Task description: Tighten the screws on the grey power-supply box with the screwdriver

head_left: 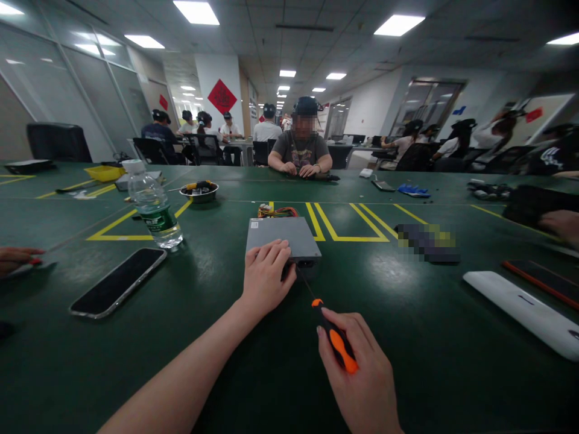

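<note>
A grey computer power supply unit (298, 232) sits on the green table, with bundled coloured wires (278, 211) at its far side. My left hand (268, 272) grips its near left part, fingers over the top and thumb down at the front face. In my right hand (362, 355) is a screwdriver (337, 340) with an orange and black handle. Its thin shaft points away from me to the unit's front face, close to my left thumb. Whether the tip sits in a screw cannot be made out.
Left of the unit stand a water bottle (154, 208) and a phone (120, 282). Behind them is a metal bowl (199, 193) holding tools. A long white object (520, 313) lies to the right. Across the table sits a person (301, 147); other people's hands reach in at both sides.
</note>
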